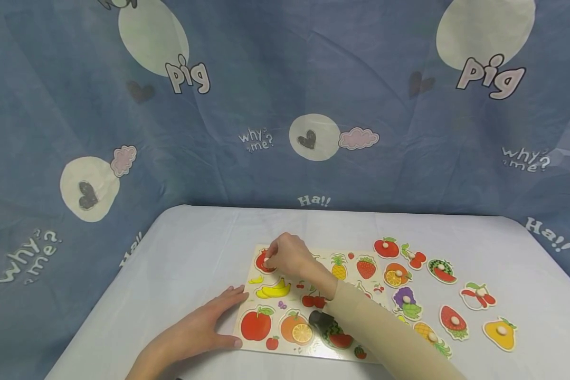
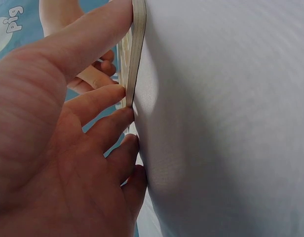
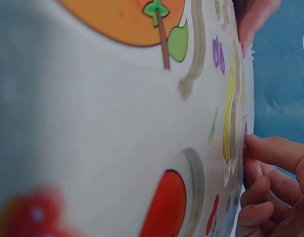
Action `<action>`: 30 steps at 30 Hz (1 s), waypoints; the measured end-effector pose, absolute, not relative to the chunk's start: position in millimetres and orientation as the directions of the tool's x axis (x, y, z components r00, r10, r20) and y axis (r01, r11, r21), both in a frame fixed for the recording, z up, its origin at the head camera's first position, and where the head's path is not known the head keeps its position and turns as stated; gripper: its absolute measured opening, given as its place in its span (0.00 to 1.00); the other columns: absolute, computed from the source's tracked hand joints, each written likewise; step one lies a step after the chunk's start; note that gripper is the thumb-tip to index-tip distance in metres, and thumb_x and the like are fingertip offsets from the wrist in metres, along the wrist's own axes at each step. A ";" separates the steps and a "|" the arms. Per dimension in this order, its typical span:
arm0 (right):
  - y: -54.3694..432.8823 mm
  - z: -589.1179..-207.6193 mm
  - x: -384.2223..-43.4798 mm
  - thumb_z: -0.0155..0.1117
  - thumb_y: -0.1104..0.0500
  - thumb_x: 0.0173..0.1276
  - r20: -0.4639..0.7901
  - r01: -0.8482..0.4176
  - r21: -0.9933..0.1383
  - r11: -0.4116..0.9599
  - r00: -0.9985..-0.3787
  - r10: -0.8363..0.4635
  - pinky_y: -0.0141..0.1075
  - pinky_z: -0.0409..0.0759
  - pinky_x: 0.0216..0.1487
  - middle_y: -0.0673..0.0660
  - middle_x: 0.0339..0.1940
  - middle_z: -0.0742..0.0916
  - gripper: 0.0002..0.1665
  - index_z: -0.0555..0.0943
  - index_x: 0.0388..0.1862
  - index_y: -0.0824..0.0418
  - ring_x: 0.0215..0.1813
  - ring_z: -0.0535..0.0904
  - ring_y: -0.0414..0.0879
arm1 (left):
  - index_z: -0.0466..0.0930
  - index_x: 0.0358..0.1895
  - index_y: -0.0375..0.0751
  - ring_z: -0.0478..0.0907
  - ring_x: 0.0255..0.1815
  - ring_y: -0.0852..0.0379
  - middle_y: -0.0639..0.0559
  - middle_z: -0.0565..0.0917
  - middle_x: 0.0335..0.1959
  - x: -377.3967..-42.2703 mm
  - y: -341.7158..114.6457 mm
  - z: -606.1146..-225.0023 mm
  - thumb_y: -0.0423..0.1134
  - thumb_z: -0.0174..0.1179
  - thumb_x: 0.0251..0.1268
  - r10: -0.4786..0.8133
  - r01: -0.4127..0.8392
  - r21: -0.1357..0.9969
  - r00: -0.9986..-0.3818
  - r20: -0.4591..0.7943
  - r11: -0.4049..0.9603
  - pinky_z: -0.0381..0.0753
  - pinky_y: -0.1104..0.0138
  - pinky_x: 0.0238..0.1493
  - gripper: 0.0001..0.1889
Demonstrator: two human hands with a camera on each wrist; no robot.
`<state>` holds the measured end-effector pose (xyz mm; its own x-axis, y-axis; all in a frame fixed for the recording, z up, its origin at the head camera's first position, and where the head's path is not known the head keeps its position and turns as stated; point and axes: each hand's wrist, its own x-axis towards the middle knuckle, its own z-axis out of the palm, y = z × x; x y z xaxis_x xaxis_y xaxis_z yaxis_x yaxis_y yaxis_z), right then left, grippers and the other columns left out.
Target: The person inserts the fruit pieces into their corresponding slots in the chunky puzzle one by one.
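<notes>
A wooden fruit puzzle board [image 1: 250,302] lies flat on the white table. At its far left corner my right hand [image 1: 290,257] reaches down, thumb and fingertips at the pale knob of a red, round fruit piece [image 1: 261,262]. In the right wrist view, the right hand [image 3: 278,182] has its fingers bunched at the board's far edge; the piece is mostly hidden there. My left hand [image 1: 197,326] lies along the board's left side, fingers extended. In the left wrist view, its thumb and fingertips touch the board's edge [image 2: 137,49].
Knobbed fruit pieces lie right of the board, including a red apple [image 1: 386,247], an orange [image 1: 397,274], purple grapes [image 1: 405,300], a strawberry [image 1: 453,320] and a yellow pear [image 1: 501,334]. A dark device [image 1: 320,320] sits at the right wrist. A blue printed cloth [image 1: 266,179] hangs behind.
</notes>
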<state>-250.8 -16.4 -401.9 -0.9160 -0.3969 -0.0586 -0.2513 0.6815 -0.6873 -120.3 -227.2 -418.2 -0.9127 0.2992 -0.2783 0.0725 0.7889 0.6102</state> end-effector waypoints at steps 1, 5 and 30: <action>-16.2 -402.2 -251.0 0.75 0.58 0.60 -0.057 -0.254 -0.688 0.680 -0.915 -0.400 0.36 0.78 0.40 0.46 0.29 0.83 0.07 0.85 0.26 0.54 0.36 0.76 0.43 | 0.68 0.71 0.55 0.55 0.76 0.44 0.53 0.63 0.75 -120.3 -227.1 -418.1 0.55 0.77 0.43 0.298 0.071 0.609 -0.913 -0.280 0.790 0.60 0.38 0.67 0.46; -14.4 -402.3 -251.2 0.75 0.58 0.60 -0.053 -0.268 -0.689 0.674 -0.908 -0.415 0.35 0.78 0.41 0.46 0.30 0.84 0.05 0.86 0.28 0.54 0.37 0.76 0.43 | 0.68 0.71 0.56 0.55 0.76 0.44 0.52 0.64 0.75 -120.2 -225.8 -417.9 0.55 0.77 0.43 0.288 0.059 0.603 -0.912 -0.291 0.795 0.61 0.38 0.67 0.46; 14.2 -385.6 -237.8 0.71 0.54 0.64 -0.002 -0.363 -0.718 0.595 -0.852 -0.523 0.34 0.80 0.29 0.45 0.32 0.84 0.15 0.86 0.48 0.58 0.27 0.79 0.43 | 0.68 0.71 0.56 0.54 0.76 0.43 0.52 0.63 0.75 -119.2 -225.6 -414.2 0.55 0.77 0.42 0.283 0.045 0.613 -0.912 -0.298 0.789 0.59 0.37 0.67 0.47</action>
<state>-237.8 14.2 -385.6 -0.8523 -0.5230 -0.0023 -0.3629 0.5945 -0.7175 -119.2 -225.6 -414.2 -0.9118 0.2828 -0.2977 0.0447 0.7890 0.6128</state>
